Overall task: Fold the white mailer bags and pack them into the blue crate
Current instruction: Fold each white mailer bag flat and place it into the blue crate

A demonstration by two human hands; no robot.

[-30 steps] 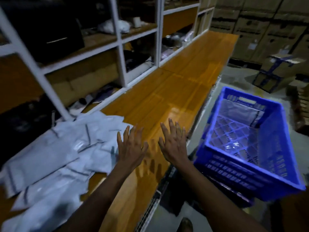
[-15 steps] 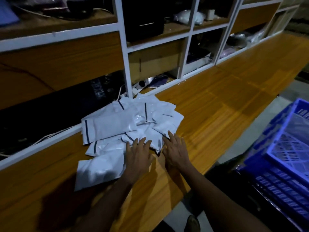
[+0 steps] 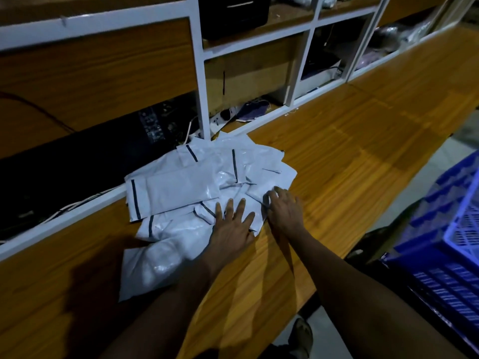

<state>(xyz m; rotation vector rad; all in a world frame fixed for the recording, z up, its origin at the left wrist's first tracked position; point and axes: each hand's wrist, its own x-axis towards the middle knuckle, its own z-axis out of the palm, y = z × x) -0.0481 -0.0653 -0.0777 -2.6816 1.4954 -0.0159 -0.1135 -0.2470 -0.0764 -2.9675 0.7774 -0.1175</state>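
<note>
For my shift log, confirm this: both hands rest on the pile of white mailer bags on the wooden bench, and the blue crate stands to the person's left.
Wrong side: the head view shows the blue crate to the person's right, beside the wooden bench. The rest holds: the left hand and the right hand both rest on the pile of white mailer bags on that bench.

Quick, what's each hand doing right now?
Left hand: open, flat on the mailer bags.
Right hand: fingers curled at a bag edge; grip cannot be told.

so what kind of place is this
Probably a packing or shipping workroom: a pile of white plastic mailer bags on a long wooden bench, a blue plastic crate beside it, white-framed shelves behind.
</note>
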